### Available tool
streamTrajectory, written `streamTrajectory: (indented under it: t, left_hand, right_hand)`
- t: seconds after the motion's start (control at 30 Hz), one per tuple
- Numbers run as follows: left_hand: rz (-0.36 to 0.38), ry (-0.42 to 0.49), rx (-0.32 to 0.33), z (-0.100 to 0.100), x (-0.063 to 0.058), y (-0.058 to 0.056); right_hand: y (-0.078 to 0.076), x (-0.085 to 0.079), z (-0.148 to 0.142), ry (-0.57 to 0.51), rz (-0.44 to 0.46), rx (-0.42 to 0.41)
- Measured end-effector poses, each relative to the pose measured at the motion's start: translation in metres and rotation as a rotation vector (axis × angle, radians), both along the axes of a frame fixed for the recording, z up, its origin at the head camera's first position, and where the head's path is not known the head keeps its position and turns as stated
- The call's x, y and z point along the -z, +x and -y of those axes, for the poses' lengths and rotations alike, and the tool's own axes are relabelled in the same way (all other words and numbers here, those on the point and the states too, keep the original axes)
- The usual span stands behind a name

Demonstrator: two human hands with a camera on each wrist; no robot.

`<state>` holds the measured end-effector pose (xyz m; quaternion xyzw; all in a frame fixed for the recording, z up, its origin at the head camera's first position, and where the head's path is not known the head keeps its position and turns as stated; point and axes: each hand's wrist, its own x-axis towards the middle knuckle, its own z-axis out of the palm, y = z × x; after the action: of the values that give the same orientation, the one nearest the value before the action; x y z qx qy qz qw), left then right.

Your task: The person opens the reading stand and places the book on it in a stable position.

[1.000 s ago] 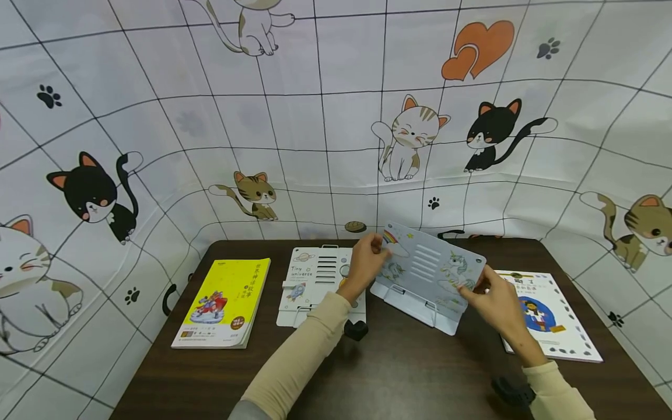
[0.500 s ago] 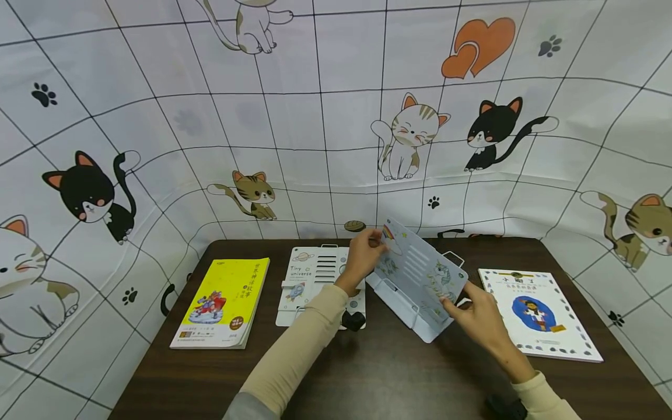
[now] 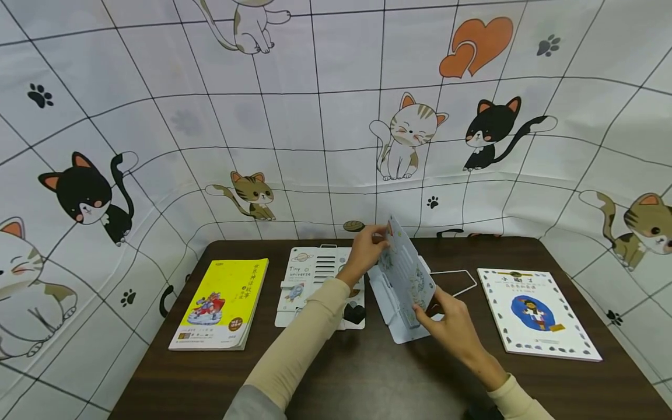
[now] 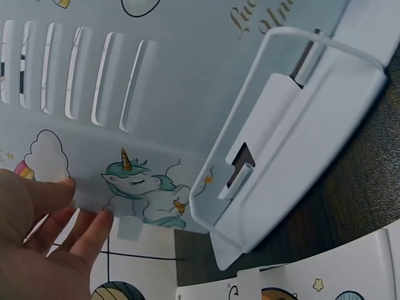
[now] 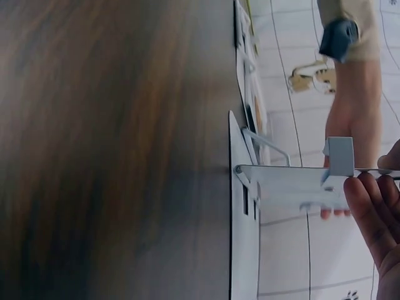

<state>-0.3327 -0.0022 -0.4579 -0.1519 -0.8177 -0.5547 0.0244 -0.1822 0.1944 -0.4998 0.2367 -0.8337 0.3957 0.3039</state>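
Note:
A pale unicorn-printed book stand (image 3: 406, 268) is turned partly edge-on in the head view. Its slotted panel rises from a flat base plate (image 3: 385, 300) on the table, and a white wire leg (image 3: 466, 271) sticks out behind to the right. My left hand (image 3: 364, 252) pinches the panel's far upper edge; the left wrist view shows thumb and fingers (image 4: 90, 234) beside the unicorn print. With the right hand (image 3: 455, 326) I pinch the panel's near edge. In the right wrist view, the panel (image 5: 287, 181) stands out from the base, with the right fingers (image 5: 365, 209) at its end.
A second book stand, printed "Tiny universe" (image 3: 301, 262), lies folded to the left, partly behind my left forearm. Beyond it is a thick yellow book (image 3: 223, 303). A white book (image 3: 541, 315) with a blue circle lies on the right. Patterned cloth hangs behind the dark table (image 3: 378, 373).
The stand's panel has turned from facing me to nearly edge-on. My right hand has moved left and nearer with its edge. The wire leg now shows behind, and the white book is uncovered.

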Motion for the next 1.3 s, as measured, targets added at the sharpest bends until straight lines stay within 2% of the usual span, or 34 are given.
streamTrajectory:
  t: [0.23, 0.47, 0.7, 0.9, 1.0, 1.1, 1.3]
  left_hand:
    - [0.003, -0.022, 0.053, -0.007, -0.004, 0.000]
    - [-0.042, -0.117, 0.117, -0.016, -0.008, -0.004]
    - [-0.040, -0.153, 0.155, -0.018, -0.010, -0.002]
    - [-0.025, -0.153, 0.174, -0.008, -0.007, 0.004]
    - [-0.015, -0.127, 0.184, 0.000, -0.006, 0.014]
    - [-0.022, -0.110, 0.196, 0.009, -0.006, 0.029]
    - [-0.068, -0.093, 0.259, 0.027, -0.009, 0.072]
  right_hand:
    - [0.001, 0.002, 0.019, 0.016, -0.053, -0.074]
    - [-0.002, 0.000, 0.035, -0.002, -0.015, -0.140]
    - [0.000, -0.001, 0.043, 0.000, 0.013, -0.140]
    - [0.002, -0.003, 0.044, -0.003, 0.031, -0.141]
    - [0.003, -0.004, 0.044, -0.008, 0.043, -0.147]
    - [0.004, -0.004, 0.043, -0.018, 0.057, -0.150]
    - [0.005, -0.004, 0.041, -0.046, 0.112, -0.148]
